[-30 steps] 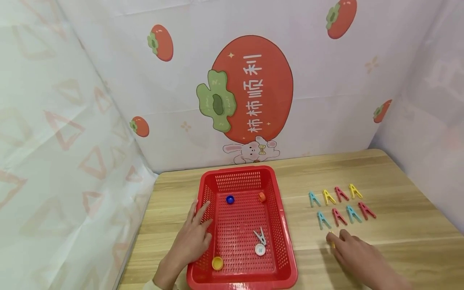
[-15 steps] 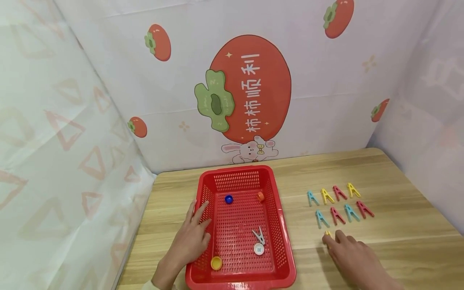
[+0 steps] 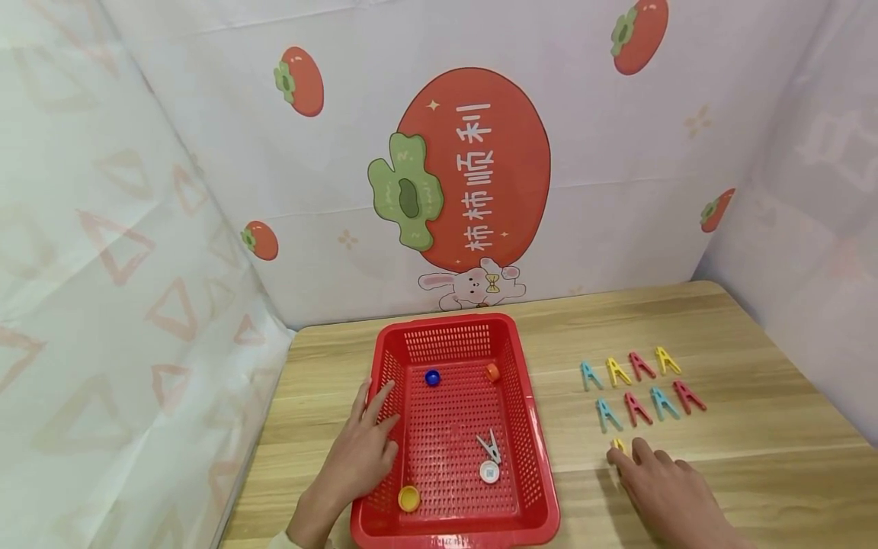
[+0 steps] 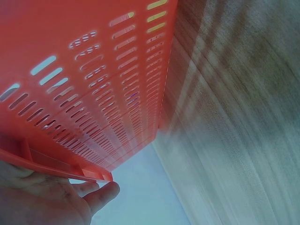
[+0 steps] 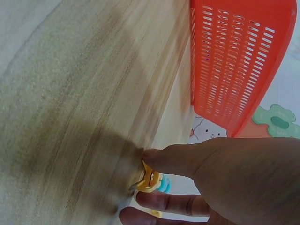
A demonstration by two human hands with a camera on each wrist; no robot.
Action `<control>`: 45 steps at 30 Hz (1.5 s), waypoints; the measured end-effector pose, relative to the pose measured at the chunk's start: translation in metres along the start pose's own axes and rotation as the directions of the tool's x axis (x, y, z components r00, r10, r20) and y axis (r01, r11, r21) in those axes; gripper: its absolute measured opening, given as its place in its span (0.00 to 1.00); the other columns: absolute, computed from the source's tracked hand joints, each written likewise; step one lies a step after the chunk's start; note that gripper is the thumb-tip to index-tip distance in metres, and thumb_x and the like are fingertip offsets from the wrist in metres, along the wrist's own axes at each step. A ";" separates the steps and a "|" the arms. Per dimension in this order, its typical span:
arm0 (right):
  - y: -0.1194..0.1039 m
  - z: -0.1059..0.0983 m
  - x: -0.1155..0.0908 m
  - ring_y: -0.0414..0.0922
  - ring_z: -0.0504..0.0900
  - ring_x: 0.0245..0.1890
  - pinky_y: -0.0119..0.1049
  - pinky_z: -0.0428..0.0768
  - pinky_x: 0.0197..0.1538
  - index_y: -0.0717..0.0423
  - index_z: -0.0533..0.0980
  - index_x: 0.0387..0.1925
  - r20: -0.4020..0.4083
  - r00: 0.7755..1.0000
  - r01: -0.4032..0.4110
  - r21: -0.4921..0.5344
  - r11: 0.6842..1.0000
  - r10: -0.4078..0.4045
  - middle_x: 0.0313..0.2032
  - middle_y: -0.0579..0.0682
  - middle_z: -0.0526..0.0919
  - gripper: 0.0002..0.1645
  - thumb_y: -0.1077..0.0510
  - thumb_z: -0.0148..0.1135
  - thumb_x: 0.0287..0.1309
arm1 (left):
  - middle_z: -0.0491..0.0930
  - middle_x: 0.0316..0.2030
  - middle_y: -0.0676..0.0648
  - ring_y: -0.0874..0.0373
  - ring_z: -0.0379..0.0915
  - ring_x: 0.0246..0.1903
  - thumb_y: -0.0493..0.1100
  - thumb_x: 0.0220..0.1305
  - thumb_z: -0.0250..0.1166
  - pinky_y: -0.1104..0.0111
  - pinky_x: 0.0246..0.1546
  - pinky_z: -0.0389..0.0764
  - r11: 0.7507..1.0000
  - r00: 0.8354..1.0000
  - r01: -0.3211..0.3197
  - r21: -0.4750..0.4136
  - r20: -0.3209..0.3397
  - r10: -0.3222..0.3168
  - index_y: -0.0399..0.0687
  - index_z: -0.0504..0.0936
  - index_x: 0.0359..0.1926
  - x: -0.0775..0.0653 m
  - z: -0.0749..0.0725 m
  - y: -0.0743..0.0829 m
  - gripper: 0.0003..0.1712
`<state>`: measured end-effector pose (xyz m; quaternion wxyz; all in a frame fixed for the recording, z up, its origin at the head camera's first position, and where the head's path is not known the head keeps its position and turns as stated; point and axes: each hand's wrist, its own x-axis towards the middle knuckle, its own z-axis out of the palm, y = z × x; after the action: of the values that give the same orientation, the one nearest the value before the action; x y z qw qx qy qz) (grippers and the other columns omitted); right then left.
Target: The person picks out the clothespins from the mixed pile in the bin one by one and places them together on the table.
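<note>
My right hand [image 3: 668, 488] pinches a yellow clothespin [image 5: 149, 179] between thumb and finger, low at the wooden table, just in front of two rows of clothespins. In the head view the fingers cover most of that clip. The nearer row has a light blue clothespin [image 3: 607, 414] at its left and a red clothespin [image 3: 689, 396] at its right. My left hand [image 3: 360, 456] rests over the left rim of a red plastic basket [image 3: 511, 329], fingers spread and fairly straight. The left wrist view shows the rim lying across that hand.
Inside the basket lie a blue cap [image 3: 432, 377], an orange cap [image 3: 492, 372], a whitish clothespin [image 3: 490, 447], a white cap [image 3: 489, 472] and a yellow cap [image 3: 408, 499]. A printed cloth wall [image 3: 617, 244] stands behind the wooden table [image 3: 748, 366].
My right hand has shifted slightly left along the table, with the yellow clothespin still at its fingertips. The left hand and basket keep their places.
</note>
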<state>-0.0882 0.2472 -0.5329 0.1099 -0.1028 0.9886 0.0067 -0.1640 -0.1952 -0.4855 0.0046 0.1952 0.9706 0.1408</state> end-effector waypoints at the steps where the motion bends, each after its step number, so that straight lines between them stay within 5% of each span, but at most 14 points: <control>1: 0.000 0.000 -0.001 0.46 0.71 0.29 0.46 0.84 0.31 0.43 0.79 0.57 -0.002 1.000 -0.001 -0.002 1.000 0.001 0.38 0.50 0.74 0.24 0.52 0.79 0.63 | 0.59 0.84 0.37 0.35 0.36 0.87 0.37 0.69 0.68 0.41 0.83 0.62 1.000 1.000 0.001 0.000 0.000 -0.001 0.31 0.88 0.58 0.000 0.000 0.000 0.20; 12: 0.010 -0.005 -0.004 0.44 0.71 0.30 0.42 0.81 0.33 0.48 0.76 0.72 -0.025 0.998 -0.063 0.084 0.994 0.065 0.38 0.48 0.76 0.33 0.45 0.70 0.71 | 0.60 0.83 0.37 0.34 0.37 0.87 0.36 0.69 0.68 0.41 0.83 0.62 1.000 1.000 -0.009 0.002 -0.015 0.009 0.31 0.89 0.57 -0.001 0.000 0.000 0.19; 30: 0.027 -0.007 -0.010 0.42 0.75 0.30 0.43 0.82 0.31 0.55 0.79 0.59 -0.103 0.994 -0.033 0.134 0.990 0.047 0.37 0.47 0.79 0.24 0.50 0.73 0.67 | 0.60 0.83 0.37 0.34 0.37 0.87 0.37 0.69 0.68 0.41 0.83 0.62 1.000 1.000 -0.011 0.012 -0.017 0.012 0.31 0.88 0.57 -0.001 0.002 -0.001 0.19; 37: 0.025 -0.024 -0.006 0.43 0.83 0.33 0.46 0.86 0.34 0.52 0.82 0.56 -0.188 0.981 -0.009 0.202 0.979 0.048 0.39 0.47 0.85 0.22 0.48 0.75 0.65 | 0.61 0.83 0.36 0.34 0.38 0.87 0.36 0.69 0.68 0.41 0.84 0.61 1.000 0.999 -0.019 0.013 -0.029 0.019 0.30 0.89 0.57 -0.001 0.000 0.000 0.19; 45: 0.005 -0.056 0.008 0.39 0.85 0.34 0.38 0.82 0.29 0.48 0.83 0.55 -0.213 0.977 0.030 0.264 0.964 0.028 0.38 0.44 0.87 0.20 0.46 0.75 0.67 | 0.62 0.83 0.37 0.34 0.38 0.87 0.36 0.68 0.68 0.42 0.84 0.61 1.000 0.999 -0.014 0.006 -0.033 0.014 0.31 0.89 0.56 -0.001 0.002 0.000 0.19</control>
<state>-0.1094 0.2487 -0.4804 0.0151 -0.0880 0.9865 -0.1371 -0.1635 -0.1953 -0.4870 -0.0132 0.1997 0.9695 0.1413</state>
